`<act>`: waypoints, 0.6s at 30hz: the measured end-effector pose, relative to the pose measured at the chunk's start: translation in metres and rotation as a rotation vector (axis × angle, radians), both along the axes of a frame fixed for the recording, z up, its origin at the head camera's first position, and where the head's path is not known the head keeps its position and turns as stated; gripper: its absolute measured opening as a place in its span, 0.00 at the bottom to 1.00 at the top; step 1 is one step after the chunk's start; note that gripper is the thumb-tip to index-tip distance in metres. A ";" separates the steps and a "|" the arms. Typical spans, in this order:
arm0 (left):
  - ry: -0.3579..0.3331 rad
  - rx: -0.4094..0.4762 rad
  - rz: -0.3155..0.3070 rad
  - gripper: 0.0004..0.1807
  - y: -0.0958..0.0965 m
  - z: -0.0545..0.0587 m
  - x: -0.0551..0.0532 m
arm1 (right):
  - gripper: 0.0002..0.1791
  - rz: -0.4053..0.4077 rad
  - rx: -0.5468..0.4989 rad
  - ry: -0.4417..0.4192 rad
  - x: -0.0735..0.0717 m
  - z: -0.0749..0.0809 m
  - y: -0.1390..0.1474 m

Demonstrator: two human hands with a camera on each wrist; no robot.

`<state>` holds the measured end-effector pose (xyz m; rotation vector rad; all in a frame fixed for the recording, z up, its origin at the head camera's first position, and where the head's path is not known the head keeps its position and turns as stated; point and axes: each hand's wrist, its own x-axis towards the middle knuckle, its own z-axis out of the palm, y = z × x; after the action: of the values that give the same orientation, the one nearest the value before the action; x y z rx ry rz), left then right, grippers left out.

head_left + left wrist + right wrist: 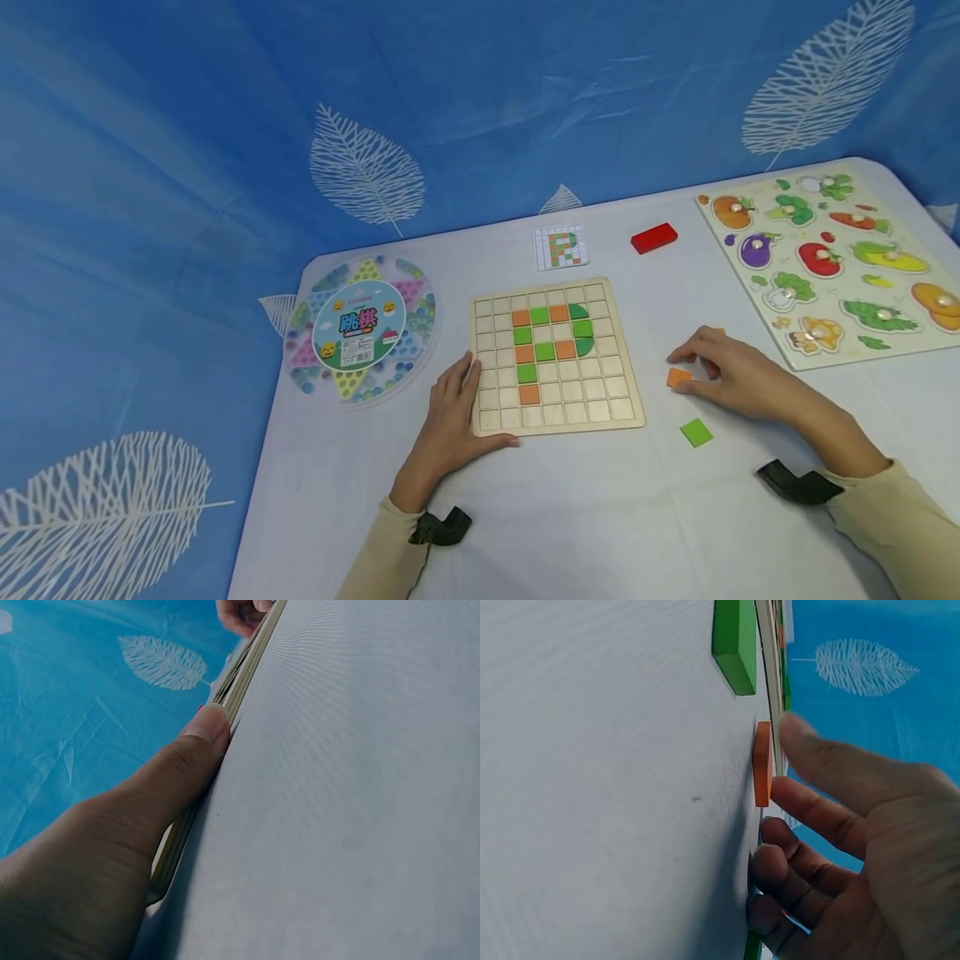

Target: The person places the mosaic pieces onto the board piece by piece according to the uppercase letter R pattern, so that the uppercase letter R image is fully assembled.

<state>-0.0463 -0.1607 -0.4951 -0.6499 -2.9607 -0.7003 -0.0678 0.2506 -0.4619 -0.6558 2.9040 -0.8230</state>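
A wooden grid board (495, 329) lies mid-table, with orange and green square tiles and dark green rounded pieces set in a P shape. My left hand (453, 417) rests at its near left corner, fingers along the left side, thumb (202, 735) against the near edge. Right of the board, my right hand (738, 379) is over an orange tile (678, 377) lying on the cloth. Its index finger touches or nearly touches the tile (762, 765), while the thumb stands slightly off it. A loose green tile (697, 432) lies nearer me. Another orange tile (720, 330) peeks out behind the hand.
Behind the board lies a card (561, 247) printed with a coloured R on a grid. A red block (654, 238) is right of it. A round Chinese checkers set (360, 325) sits on the left, a vegetable peg puzzle (832, 258) on the right.
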 end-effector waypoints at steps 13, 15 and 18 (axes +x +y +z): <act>-0.002 0.007 0.002 0.69 0.000 0.002 0.000 | 0.18 0.022 0.004 0.003 -0.001 -0.001 0.000; -0.009 0.009 0.003 0.69 0.000 0.002 0.000 | 0.18 0.021 0.005 0.000 -0.001 -0.001 0.000; -0.009 0.007 0.004 0.69 0.000 0.001 0.000 | 0.18 0.020 0.005 -0.002 -0.001 -0.001 0.000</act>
<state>-0.0464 -0.1609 -0.4940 -0.6426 -2.9651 -0.7151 -0.0684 0.2504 -0.4633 -0.6823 2.8920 -0.8138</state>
